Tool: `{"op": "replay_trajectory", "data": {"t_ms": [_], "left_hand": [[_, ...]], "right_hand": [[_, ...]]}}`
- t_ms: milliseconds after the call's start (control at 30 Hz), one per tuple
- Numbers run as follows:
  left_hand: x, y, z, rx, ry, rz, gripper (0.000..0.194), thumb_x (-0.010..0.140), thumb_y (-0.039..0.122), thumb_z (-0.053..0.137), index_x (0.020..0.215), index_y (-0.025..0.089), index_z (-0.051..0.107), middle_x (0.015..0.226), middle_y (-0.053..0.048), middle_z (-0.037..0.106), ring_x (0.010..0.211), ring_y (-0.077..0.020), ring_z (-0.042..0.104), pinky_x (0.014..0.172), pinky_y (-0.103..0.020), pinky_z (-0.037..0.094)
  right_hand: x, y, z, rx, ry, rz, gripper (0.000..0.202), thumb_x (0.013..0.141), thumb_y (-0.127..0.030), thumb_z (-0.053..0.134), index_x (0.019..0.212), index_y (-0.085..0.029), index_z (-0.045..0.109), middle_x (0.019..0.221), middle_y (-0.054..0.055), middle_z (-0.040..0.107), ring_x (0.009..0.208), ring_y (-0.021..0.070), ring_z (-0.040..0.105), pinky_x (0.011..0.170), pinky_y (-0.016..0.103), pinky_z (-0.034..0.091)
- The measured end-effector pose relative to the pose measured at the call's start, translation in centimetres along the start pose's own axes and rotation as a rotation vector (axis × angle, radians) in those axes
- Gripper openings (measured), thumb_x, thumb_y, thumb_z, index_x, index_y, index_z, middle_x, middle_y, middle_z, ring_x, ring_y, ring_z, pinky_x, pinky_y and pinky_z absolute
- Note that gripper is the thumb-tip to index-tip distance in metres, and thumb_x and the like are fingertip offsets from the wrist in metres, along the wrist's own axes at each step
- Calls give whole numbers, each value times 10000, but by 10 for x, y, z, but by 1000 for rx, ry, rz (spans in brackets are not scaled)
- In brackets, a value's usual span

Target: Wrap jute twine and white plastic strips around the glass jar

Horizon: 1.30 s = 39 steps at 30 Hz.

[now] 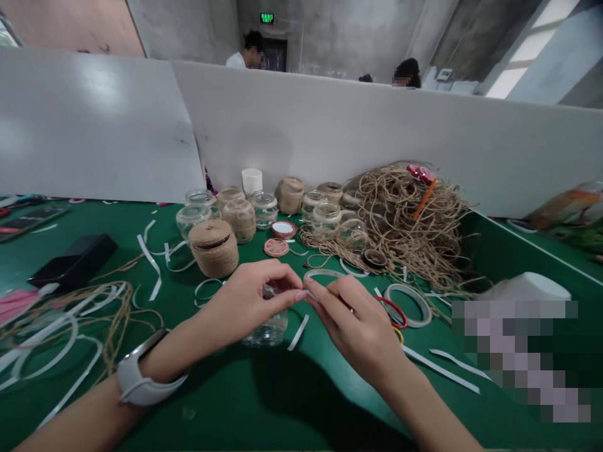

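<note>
My left hand (264, 289), with a grey watch on its wrist, and my right hand (353, 314) meet at the fingertips over the middle of the table. Thumbs and index fingers pinch a thin whitish strip of tape (308, 294), mostly covered by the fingers. Just behind them curves a pale band (325, 273); whether it joins the strip I cannot tell. Below my left hand stands a clear glass jar (266, 333), its upper part hidden by the fingers. A twine-wrapped jar (214, 248) is beyond my left hand. Right of my right hand lies a tape roll (409, 305).
Several glass jars (326, 220) and two red-rimmed lids (276, 247) stand farther back, beside a large heap of twine (405, 220). White strips (443, 369) and loose twine (117, 314) litter the green table. A black box (73, 260) sits left; a white partition (301, 125) rises behind.
</note>
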State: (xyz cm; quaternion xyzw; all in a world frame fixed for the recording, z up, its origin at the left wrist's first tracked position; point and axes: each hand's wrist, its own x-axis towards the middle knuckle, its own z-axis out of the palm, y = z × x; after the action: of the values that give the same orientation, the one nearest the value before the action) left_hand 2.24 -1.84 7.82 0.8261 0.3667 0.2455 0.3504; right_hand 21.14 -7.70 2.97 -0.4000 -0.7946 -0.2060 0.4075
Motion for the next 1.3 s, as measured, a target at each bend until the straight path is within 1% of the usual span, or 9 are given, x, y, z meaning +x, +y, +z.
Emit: {"op": "replay_trajectory", "data": {"t_ms": [100,233,400,600,733,833,933,1133,1300], "left_hand": [[-1,-2,0,21,10,48,149,911,297,632,848,192,717,839,-8,712,786,-175,661,679,-261,485],[-5,0,6,105,19,205,160,935,241,593,826,174,688,829,-16,671,802,-170,634,709,-265,479],[-12,-2,20,285,187,394,176,937,172,552,790,150,646,845,-59,651,807,-196,619,724,-316,502],[-13,-5,27,607,386,760,176,883,46,536,841,171,653,795,-73,703,893,-244,679,837,-405,542],[-17,-4,26,618,415,852,247,885,25,522,868,226,665,776,-22,730,898,-214,710,921,-409,535],[-28,0,15,477,429,786,260,871,40,567,946,258,687,846,-16,732,930,-210,699,934,-385,543],[-32,2,-1,295,649,486,244,880,78,631,984,287,704,955,-4,718,1015,-216,653,960,-370,514],[-4,-22,-12,-208,316,-20,402,1016,439,436,1261,213,660,1182,-92,719,1038,-245,667,930,-361,529],[2,-37,-4,-272,286,-64,396,1005,450,434,1160,194,695,1214,-102,715,1127,-273,637,979,-376,506]], "right_hand": [[0,-3,1,173,6,93,296,935,-103,548,1217,-89,637,743,57,576,674,175,526,596,290,474],[2,-10,5,389,-14,436,244,941,-202,546,1131,-130,683,705,20,568,590,139,523,522,251,447],[8,-13,5,588,-58,757,145,908,-231,564,977,-183,683,572,-76,397,453,85,403,419,199,320],[15,-10,2,741,-20,779,135,861,-224,607,985,-176,630,573,-89,405,456,76,375,417,186,299],[15,0,5,720,-69,722,179,857,-228,608,1031,-186,616,583,-84,446,453,85,422,420,188,333],[8,26,10,498,-28,682,160,838,-234,607,989,-189,640,599,-65,498,492,108,497,474,213,401],[-3,56,18,326,98,789,145,889,-280,580,973,-176,636,570,-56,518,503,137,548,500,240,455],[-13,52,54,126,1,418,199,943,-233,543,1088,-165,660,1039,139,699,972,265,631,860,455,519],[-6,30,60,318,-8,433,117,942,-210,580,1003,-191,678,993,100,704,971,228,648,863,398,538]]}}
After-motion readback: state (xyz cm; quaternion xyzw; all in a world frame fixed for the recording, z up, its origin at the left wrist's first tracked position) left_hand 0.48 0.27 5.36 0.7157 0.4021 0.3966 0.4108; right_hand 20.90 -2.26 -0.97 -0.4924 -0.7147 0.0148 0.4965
